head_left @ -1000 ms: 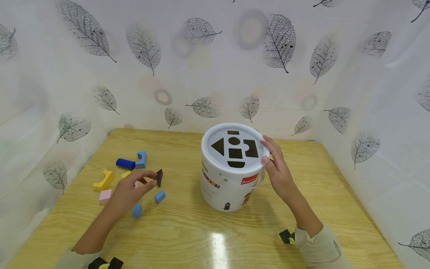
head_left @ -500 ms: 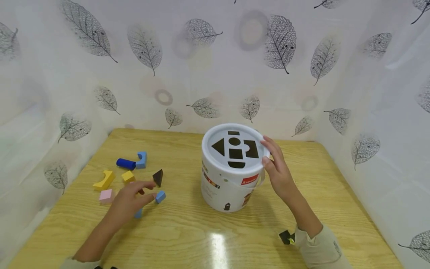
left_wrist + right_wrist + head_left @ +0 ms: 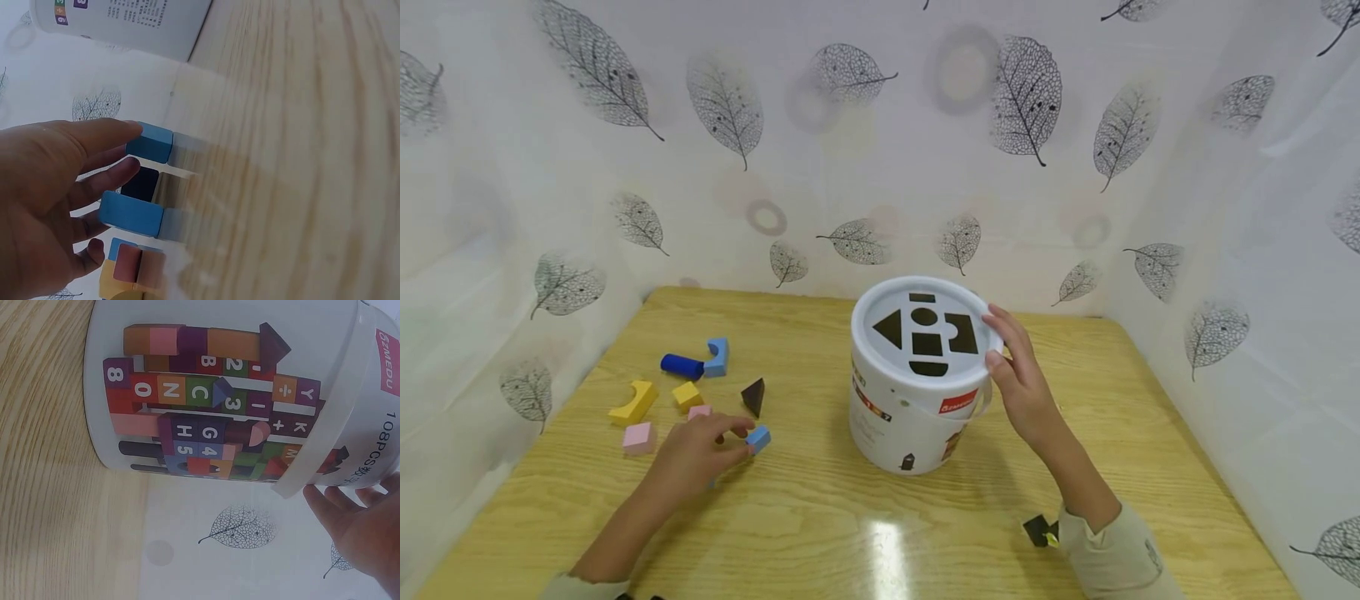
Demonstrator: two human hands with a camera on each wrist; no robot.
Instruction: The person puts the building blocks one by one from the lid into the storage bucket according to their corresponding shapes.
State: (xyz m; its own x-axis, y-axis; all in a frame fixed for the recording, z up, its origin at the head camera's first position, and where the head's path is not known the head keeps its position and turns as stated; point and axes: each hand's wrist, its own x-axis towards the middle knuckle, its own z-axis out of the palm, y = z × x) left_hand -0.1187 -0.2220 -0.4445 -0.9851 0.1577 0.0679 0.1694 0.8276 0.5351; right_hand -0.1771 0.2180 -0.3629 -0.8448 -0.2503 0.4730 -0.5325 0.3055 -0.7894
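My left hand [image 3: 696, 454] is low over the table, thumb and index finger pinching the near end of a small blue block [image 3: 759, 438]. In the left wrist view the thumb tip lies against that blue block [image 3: 150, 143], which still sits on the table. Another blue block [image 3: 131, 214] stands by the other fingers; the hand mostly hides it in the head view. A dark brown triangular block [image 3: 753, 397] stands just beyond. My right hand [image 3: 1022, 379] grips the rim of a white bucket [image 3: 887, 417], whose lid [image 3: 880, 304] has shaped holes.
Left of the bucket lie a dark blue cylinder [image 3: 682, 366], a blue arch block [image 3: 717, 357], a yellow arch block [image 3: 634, 403], a small yellow block [image 3: 687, 396] and pink blocks [image 3: 638, 438]. A leaf-patterned curtain [image 3: 880, 133] encloses the wooden table [image 3: 805, 517].
My left hand has let go of the brown triangular block, which stays standing on the table. It has moved nearer to me, onto the small blue block. The right hand keeps its place.
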